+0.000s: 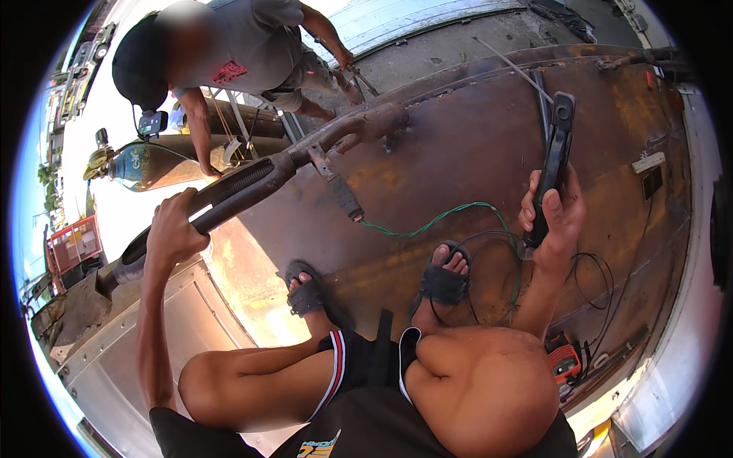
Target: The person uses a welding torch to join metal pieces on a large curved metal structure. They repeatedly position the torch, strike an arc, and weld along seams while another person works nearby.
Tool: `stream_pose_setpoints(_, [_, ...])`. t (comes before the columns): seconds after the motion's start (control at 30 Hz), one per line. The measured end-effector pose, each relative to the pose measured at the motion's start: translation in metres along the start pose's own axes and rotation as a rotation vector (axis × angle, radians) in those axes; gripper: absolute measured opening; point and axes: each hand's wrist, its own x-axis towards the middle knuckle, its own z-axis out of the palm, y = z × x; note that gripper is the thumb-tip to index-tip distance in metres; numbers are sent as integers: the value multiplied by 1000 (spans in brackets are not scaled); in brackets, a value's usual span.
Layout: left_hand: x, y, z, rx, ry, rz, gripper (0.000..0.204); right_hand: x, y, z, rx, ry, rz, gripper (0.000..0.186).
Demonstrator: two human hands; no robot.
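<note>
My right hand [553, 210] is closed round a black welding electrode holder [556, 156], raised over the rusty metal floor. A thin grey rod [511, 67] sticks out of its head toward the far left. My left hand [175, 229] is wrapped round a long dark metal bar [256, 183] with an open slot along it. That bar runs from the near left to the far middle, where a rough, curved end piece [366, 126] joins it. Fixed to the bar, a small metal clamp [321, 162] carries a dark ribbed handle [345, 200].
Twisted green wire [427, 225] and black cables [599, 278] lie around my sandalled feet. Beyond the bar, another person [244, 46] bends beside gas cylinders [164, 164]. A red machine [563, 359] stands by my right knee. Raised sheet-metal edges [657, 382] border the floor.
</note>
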Motion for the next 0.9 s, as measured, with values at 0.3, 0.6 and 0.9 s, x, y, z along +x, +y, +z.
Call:
stream_pose_setpoints(0.3, [-3,-1,-2,0,50,17,63,-6,2,17,49,24,1,65])
stream_pose_setpoints(0.6, [-5,5,-1,-15,60,1,74,-18,3,10,-86,61,40,59])
stream_pose_setpoints(0.9, [-5,0,2,24,5,73,63,-8,28,16,-108,5,91,60])
